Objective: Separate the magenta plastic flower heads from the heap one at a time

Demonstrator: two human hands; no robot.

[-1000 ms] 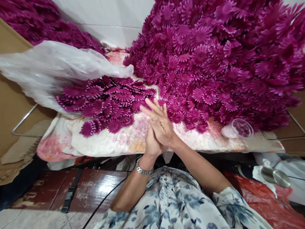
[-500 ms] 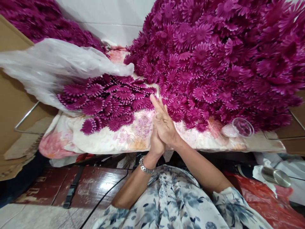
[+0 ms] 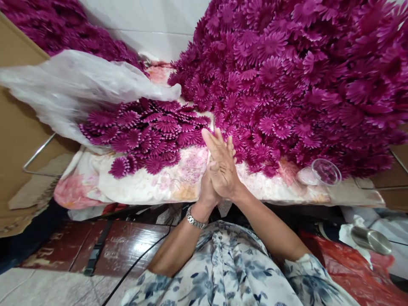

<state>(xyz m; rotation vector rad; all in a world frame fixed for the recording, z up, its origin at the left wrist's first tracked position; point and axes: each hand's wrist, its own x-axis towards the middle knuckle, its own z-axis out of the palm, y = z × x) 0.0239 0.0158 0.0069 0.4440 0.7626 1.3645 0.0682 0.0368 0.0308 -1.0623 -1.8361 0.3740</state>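
Observation:
My right hand lies palm to palm against my left hand above the table's front edge. Its fingers are stretched out, and it covers most of the left one. Fingertips of my left hand show beyond it on the right, also extended. Nothing can be seen held, though the space between the palms is hidden. Just ahead on the left lies a small heap of purple artificial flower heads. To the right rises a much larger pile of the same flower heads. A metal watch circles my left wrist.
A floral cloth covers the table. A cloudy plastic bag drapes over the left heap, beside a cardboard box. On the right, a clear plastic cup lies tipped over. Below right are a metal cylinder and red plastic.
My hands stay pressed together but have shifted slightly against each other, and more of my left fingertips now show on the right. The flower piles have not been disturbed.

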